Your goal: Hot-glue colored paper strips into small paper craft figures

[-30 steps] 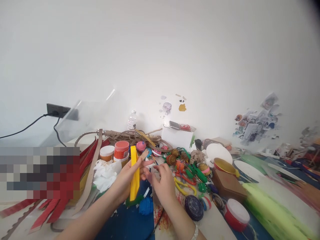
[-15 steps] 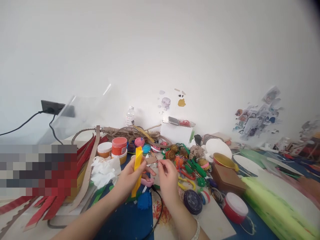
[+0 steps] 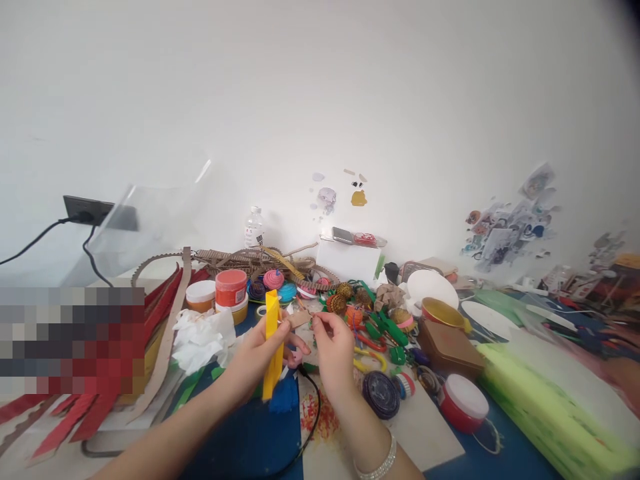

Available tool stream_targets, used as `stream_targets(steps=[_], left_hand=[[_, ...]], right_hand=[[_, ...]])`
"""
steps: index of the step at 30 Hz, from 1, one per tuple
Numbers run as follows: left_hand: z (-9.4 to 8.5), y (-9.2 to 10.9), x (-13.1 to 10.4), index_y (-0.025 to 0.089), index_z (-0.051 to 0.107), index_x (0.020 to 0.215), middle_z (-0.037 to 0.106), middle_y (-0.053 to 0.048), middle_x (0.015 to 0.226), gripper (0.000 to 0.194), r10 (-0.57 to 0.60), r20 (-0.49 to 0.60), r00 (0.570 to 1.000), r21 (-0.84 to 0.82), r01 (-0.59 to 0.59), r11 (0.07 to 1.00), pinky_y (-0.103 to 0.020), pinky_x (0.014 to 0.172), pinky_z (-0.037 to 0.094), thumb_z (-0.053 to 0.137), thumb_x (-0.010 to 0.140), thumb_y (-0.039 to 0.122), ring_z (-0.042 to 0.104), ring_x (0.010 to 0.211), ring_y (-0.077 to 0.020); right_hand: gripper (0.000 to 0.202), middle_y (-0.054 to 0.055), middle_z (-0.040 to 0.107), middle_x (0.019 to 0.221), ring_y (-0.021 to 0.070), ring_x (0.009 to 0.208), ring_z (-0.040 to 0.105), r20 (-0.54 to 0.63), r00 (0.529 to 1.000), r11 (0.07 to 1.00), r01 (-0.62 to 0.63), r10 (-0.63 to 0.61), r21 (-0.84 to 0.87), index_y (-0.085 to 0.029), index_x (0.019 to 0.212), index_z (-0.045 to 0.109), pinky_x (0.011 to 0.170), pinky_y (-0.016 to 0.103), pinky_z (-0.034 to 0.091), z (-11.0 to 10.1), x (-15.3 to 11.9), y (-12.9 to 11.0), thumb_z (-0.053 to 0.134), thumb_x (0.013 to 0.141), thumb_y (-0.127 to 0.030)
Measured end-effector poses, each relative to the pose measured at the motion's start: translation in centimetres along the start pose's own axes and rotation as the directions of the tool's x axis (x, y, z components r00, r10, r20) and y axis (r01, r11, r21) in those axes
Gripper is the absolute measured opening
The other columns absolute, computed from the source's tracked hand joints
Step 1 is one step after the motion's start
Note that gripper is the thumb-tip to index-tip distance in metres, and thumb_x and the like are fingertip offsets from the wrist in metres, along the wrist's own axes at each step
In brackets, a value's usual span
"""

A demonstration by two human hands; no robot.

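My left hand (image 3: 263, 350) is closed around a bright yellow strip (image 3: 273, 347) that stands roughly upright, its lower end hanging below the palm. A small tan cardboard piece (image 3: 299, 319) juts out from between the left thumb and fingers, toward the right. My right hand (image 3: 333, 347), with a sparkly bracelet on its wrist, pinches at the right end of that cardboard piece. What lies between the right fingertips is too small to make out. Beneath the hands is a blue fringed piece (image 3: 284, 395) beside a black cable (image 3: 316, 413).
Paint jars (image 3: 231, 288), crumpled tissue (image 3: 203, 337) and red strips (image 3: 107, 407) lie left. Coiled corrugated strips (image 3: 250, 260) run along the back. On the right are a dark round coil (image 3: 381, 395), a brown box (image 3: 450, 350), a red jar (image 3: 463, 403) and a yellow-green block (image 3: 555, 413).
The whole view has shifted slightly, so most things appear a little farther left. The yellow strip stands more upright in my left hand. Both hands keep their holds near the cardboard piece.
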State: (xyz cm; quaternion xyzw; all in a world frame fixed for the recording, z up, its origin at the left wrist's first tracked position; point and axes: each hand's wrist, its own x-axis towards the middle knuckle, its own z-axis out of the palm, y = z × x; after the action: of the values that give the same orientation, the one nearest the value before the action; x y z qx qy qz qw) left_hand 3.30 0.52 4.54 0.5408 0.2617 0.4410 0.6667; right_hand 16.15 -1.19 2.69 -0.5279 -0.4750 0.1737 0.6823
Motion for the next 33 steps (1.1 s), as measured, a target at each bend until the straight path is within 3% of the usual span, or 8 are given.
stream_targets(steps=[4,11,15,18,22,27,33], left_hand=[[0.1,0.0,0.0,0.021,0.049,0.090,0.065,0.001,0.063,0.030,-0.019,0.012,1.000,-0.034,0.020,0.999,-0.026,0.054,0.047,0.061,0.075,0.044,0.060,0.052,-0.0146],[-0.1,0.3,0.0,0.019,0.052,0.097,0.067,-0.003,0.071,0.028,-0.061,0.036,0.998,-0.176,0.066,0.982,-0.025,0.053,0.047,0.060,0.079,0.040,0.060,0.054,-0.0141],[-0.7,0.1,0.2,0.018,0.056,0.089,0.063,-0.002,0.060,0.023,-0.060,0.059,0.996,-0.221,0.071,0.973,-0.022,0.049,0.044,0.055,0.083,0.040,0.057,0.054,-0.0131],[-0.8,0.0,0.3,0.017,0.057,0.082,0.059,0.000,0.054,0.024,-0.033,0.078,0.996,-0.242,0.051,0.969,-0.018,0.046,0.040,0.051,0.085,0.039,0.052,0.048,-0.0096],[-0.6,0.0,0.2,0.015,0.057,0.079,0.056,0.001,0.054,0.027,-0.007,0.098,0.995,-0.246,0.031,0.969,-0.017,0.047,0.040,0.048,0.087,0.039,0.047,0.047,-0.0074],[-0.3,0.1,0.1,0.017,0.055,0.084,0.055,0.002,0.055,0.020,0.020,0.086,0.996,-0.234,0.001,0.972,-0.018,0.048,0.041,0.050,0.086,0.036,0.048,0.049,-0.0080],[-0.2,0.1,-0.1,0.019,0.050,0.084,0.055,0.003,0.056,0.018,0.015,0.090,0.996,-0.202,0.004,0.979,-0.019,0.049,0.041,0.050,0.086,0.036,0.050,0.051,-0.0089]], right_hand=[[0.014,0.004,0.063,0.073,0.0187,0.069,0.055,-0.025,1.000,0.999,0.018,-0.019,-0.045,-0.020,0.072,0.064,0.063,0.028,0.042,-0.1,0.1,0.1,0.055,0.078,-0.028],[0.015,0.003,0.060,0.075,0.0181,0.071,0.053,0.027,0.999,0.997,0.027,-0.025,-0.068,-0.020,0.075,0.059,0.063,0.027,0.040,-0.1,-0.1,0.0,0.050,0.081,-0.030],[0.013,-0.002,0.050,0.066,0.0145,0.061,0.046,0.022,0.999,0.997,-0.038,0.036,0.070,-0.021,0.070,0.052,0.058,0.025,0.037,-0.1,-0.1,-0.3,0.047,0.079,-0.028],[0.020,-0.005,0.037,0.057,0.0122,0.054,0.037,0.093,0.995,0.987,-0.044,0.030,0.153,-0.021,0.062,0.042,0.052,0.023,0.032,-0.2,-0.3,-0.6,0.041,0.081,-0.026],[0.029,-0.005,0.032,0.057,0.0115,0.054,0.033,0.160,0.987,0.997,0.018,-0.029,0.072,-0.021,0.059,0.037,0.051,0.023,0.028,-0.4,-0.6,-1.0,0.043,0.085,-0.033],[0.020,-0.001,0.048,0.068,0.0135,0.065,0.045,0.195,0.967,0.985,0.169,-0.163,-0.017,-0.020,0.069,0.050,0.058,0.023,0.035,-0.5,-0.8,-1.1,0.045,0.086,-0.029],[0.021,-0.001,0.048,0.065,0.0132,0.061,0.046,0.217,0.941,0.951,0.288,-0.260,-0.110,-0.019,0.067,0.049,0.056,0.023,0.036,-0.3,-0.8,-1.1,0.050,0.084,-0.031]])
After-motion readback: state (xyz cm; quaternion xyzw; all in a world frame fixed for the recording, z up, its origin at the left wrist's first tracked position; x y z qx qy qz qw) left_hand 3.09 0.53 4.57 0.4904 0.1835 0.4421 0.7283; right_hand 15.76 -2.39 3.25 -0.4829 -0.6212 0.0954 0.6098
